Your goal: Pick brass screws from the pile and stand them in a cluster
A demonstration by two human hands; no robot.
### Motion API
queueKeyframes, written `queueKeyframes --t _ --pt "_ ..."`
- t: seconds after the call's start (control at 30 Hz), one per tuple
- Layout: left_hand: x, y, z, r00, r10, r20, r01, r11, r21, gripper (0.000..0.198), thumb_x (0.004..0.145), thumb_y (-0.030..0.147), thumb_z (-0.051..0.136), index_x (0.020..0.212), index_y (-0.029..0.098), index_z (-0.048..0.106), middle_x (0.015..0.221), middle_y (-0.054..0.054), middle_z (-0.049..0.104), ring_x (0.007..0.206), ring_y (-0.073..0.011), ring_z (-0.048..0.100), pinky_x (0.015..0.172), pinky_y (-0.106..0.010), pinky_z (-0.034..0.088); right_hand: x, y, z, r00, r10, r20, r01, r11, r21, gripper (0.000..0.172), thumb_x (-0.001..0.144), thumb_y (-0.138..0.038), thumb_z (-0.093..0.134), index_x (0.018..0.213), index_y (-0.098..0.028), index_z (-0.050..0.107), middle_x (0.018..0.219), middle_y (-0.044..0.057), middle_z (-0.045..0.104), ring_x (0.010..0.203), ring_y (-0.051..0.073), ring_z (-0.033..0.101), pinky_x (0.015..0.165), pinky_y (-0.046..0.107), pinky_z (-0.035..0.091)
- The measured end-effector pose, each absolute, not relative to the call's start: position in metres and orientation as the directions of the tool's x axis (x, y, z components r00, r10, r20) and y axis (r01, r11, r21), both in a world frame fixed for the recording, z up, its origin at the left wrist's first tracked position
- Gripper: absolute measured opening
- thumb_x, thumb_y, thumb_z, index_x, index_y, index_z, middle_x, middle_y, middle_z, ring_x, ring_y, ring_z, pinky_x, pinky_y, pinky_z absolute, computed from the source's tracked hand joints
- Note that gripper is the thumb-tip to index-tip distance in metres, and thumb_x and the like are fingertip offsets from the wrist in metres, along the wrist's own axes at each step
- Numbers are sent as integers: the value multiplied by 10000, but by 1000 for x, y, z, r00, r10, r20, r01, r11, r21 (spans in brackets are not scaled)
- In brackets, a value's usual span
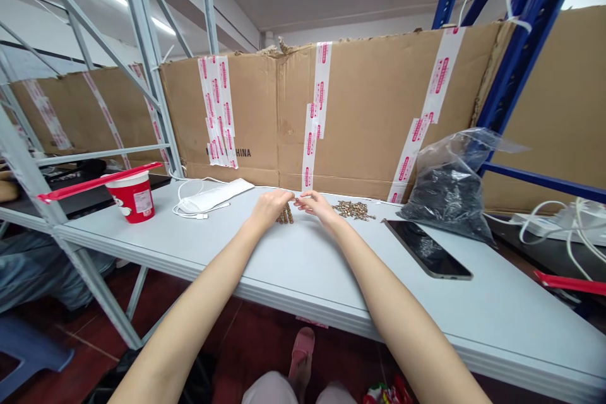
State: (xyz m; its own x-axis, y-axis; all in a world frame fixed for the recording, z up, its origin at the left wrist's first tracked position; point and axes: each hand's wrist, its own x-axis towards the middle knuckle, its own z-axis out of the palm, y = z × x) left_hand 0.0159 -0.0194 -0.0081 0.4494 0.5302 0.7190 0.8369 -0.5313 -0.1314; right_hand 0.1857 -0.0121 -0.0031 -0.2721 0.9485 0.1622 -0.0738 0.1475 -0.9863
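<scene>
My left hand (271,207) and my right hand (316,204) meet over the back middle of the grey tabletop, fingertips almost touching. Both are closed in a pinch. Whatever lies between the fingertips is too small to name. Right beside my left hand, partly hidden by it, are short rows of small gold-coloured pieces (285,215); I cannot tell whether the hand touches them. A loose heap of small gold-brown pieces (354,209) lies to the right of my right hand.
A dark phone (428,249) and a clear bag of black material (447,196) are on the right. A red cup (132,197) and a white power strip (215,196) with its cable stand left. Cardboard (364,107) walls off the back; metal posts frame both sides.
</scene>
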Motion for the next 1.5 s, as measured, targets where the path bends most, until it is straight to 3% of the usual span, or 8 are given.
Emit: queueKeyframes --t 0.13,0.3,0.53,0.67,0.83,0.97,1.3,1.5 --pt "-2 -12 1 165 554 816 801 -558 217 249 838 149 381 846 161 630 780 -25 655 646 -112 555 662 -231 415 190 -12 -2 -260 958 119 3 124 -992 173 660 -298 589 784 -212 506 670 -9 661 661 132 576 691 280 341" --pt "-17 -3 7 -19 714 700 654 -520 549 241 776 313 503 761 134 664 684 -31 666 485 -91 503 539 -223 415 197 -6 -5 -214 968 131 6 136 -991 167 666 -278 589 805 -203 536 684 -5 665 656 130 571 686 277 341" --pt "-10 -12 12 190 843 503 488 -526 697 287 701 372 588 746 97 656 663 -68 664 486 -87 495 504 -221 418 200 -9 -2 -223 967 122 14 129 -992 123 704 -245 571 808 -178 572 679 2 658 633 101 568 687 241 358" --pt "-20 -14 15 234 871 431 597 -479 644 243 709 346 577 731 117 656 658 -51 661 489 -93 507 512 -224 415 201 -12 -1 -248 962 119 14 126 -992 82 728 -212 553 792 -168 578 673 10 653 618 90 562 677 223 369" --pt "-28 -11 10 95 899 428 897 -264 355 166 751 288 543 694 196 668 642 0 660 527 -115 535 566 -236 376 201 -11 -2 -268 957 115 37 129 -991 87 747 -201 546 815 -161 584 695 16 654 612 82 552 670 216 371" --pt "-22 -4 -1 34 875 483 966 -152 207 161 774 271 531 740 216 679 701 -15 673 705 -157 573 628 -237 365 200 -12 -3 -277 955 107 68 130 -989 97 762 -193 529 830 -163 591 706 13 656 609 79 547 661 214 365" --pt "-24 16 -16 -15 857 515 952 -145 269 205 813 317 490 815 228 674 743 -2 678 718 -152 575 618 -232 359 198 -10 -3 -266 957 115 66 137 -988 111 768 -154 504 814 -165 605 616 -13 620 579 72 543 635 199 365" --pt "-23 13 -13 -3 856 517 970 -122 209 208 812 284 474 821 230 675 743 -12 676 728 -163 579 640 -240 373 197 -10 -4 -293 950 110 64 134 -989 120 761 -137 490 809 -167 596 650 -3 638 583 73 542 629 200 372"
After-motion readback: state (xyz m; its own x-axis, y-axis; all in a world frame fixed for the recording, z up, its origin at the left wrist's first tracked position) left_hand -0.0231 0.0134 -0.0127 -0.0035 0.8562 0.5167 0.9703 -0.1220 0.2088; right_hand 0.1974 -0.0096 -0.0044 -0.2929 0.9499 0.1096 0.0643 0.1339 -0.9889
